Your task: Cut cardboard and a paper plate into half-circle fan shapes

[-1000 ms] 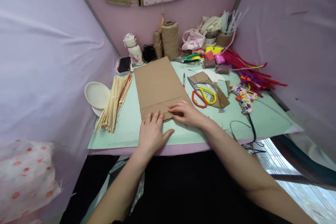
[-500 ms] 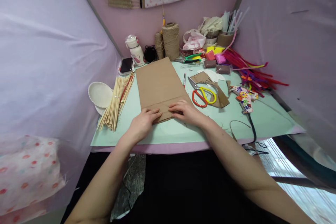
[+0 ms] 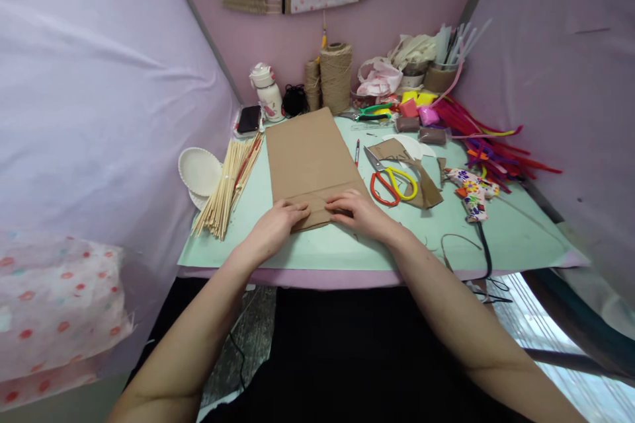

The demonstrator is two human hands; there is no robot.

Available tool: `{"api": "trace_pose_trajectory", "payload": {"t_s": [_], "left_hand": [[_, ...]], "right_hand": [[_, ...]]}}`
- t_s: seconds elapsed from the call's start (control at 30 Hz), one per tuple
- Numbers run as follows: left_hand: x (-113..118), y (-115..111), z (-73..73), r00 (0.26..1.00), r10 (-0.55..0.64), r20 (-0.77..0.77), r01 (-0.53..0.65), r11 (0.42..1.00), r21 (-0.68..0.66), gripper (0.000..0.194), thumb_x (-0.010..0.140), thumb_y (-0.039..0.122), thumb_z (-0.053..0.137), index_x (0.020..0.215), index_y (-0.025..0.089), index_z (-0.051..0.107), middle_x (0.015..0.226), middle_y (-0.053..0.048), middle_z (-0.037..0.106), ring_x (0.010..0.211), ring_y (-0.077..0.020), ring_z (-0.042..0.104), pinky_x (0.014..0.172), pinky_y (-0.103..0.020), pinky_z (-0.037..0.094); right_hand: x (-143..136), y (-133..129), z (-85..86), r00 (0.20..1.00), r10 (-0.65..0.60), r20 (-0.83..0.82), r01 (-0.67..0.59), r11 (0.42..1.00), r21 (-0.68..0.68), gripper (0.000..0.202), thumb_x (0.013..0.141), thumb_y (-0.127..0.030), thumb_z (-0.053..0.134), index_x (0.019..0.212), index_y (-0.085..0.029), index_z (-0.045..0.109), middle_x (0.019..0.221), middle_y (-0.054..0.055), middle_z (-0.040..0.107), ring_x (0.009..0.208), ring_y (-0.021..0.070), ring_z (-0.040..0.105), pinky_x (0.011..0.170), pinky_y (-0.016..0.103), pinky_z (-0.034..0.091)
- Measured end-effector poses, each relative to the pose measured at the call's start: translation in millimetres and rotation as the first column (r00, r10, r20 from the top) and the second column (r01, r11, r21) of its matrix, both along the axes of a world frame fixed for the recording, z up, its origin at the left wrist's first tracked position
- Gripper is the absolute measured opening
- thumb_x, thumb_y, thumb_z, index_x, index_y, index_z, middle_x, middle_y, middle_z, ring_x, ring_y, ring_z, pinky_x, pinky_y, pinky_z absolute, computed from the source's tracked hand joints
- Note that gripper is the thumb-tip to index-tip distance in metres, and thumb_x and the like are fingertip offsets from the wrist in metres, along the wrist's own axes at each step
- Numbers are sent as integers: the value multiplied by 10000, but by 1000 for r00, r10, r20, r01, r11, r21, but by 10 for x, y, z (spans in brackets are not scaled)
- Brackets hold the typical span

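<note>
A large sheet of brown cardboard (image 3: pixel 310 152) lies on the table in front of me. Across its near end is a narrower cardboard strip (image 3: pixel 316 206); whether it is a separate piece or a folded flap I cannot tell. My left hand (image 3: pixel 278 226) has its fingers closed over the strip's left part. On the right part, my right hand (image 3: pixel 360 213) presses with bent fingers, the thumb by the near edge. Both hands lie low against the cardboard, a small gap between their fingertips. Scissors (image 3: pixel 389 184) with one red and one yellow handle rest right of the sheet.
Bamboo sticks (image 3: pixel 229 185) and white paper plates (image 3: pixel 199 172) are at the left. Twine spools (image 3: pixel 336 79), a white bottle (image 3: pixel 268 94) and a phone (image 3: pixel 249 119) stand along the back. To the right are cardboard scraps (image 3: pixel 429 188), a flowered glue gun (image 3: pixel 473 195) and pipe cleaners (image 3: pixel 496 139).
The whole view has shifted slightly, so things appear a little farther right. Both hands stay on the cardboard strip in nearly the same pose.
</note>
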State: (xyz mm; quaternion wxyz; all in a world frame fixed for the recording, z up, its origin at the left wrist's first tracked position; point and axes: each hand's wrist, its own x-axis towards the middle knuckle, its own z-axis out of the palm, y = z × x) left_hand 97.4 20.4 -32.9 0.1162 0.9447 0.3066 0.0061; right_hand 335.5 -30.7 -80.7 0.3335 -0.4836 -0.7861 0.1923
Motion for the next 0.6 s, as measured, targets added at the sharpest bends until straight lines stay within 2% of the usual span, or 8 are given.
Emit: {"api": "trace_pose_trajectory", "payload": {"t_s": [0.23, 0.5, 0.6], "left_hand": [[3, 46, 23, 998, -58, 25, 58, 998, -7, 353, 981, 295, 384, 1183, 220, 663, 1309, -88, 621, 1178, -254, 540, 993, -424, 424], [10, 38, 126, 999, -27, -31, 27, 1000, -6, 337, 977, 289, 380, 1184, 241, 641, 1392, -64, 547, 1161, -240, 529, 920, -358, 452], [32, 37, 189, 996, -35, -79, 34, 999, -17, 305, 967, 262, 393, 1139, 226, 643, 1384, -58, 559, 1149, -241, 522, 885, -342, 456]], "right_hand": [[4, -10, -2, 1000, 8, -22, -8, 1000, -3, 230, 860, -207, 653, 1078, -216, 727, 1151, 91, 694, 1087, 249, 578, 980, 455, 457], [-31, 2, 10, 999, -6, -35, 5, 1000, -19, 234, 842, -194, 676, 1071, -207, 723, 1139, 91, 699, 1076, 233, 589, 982, 437, 451], [-47, -28, 84, 1000, 3, 11, -3, 1000, -28, 225, 851, -201, 665, 1070, -209, 717, 1155, 84, 694, 1091, 229, 593, 982, 417, 457]]}}
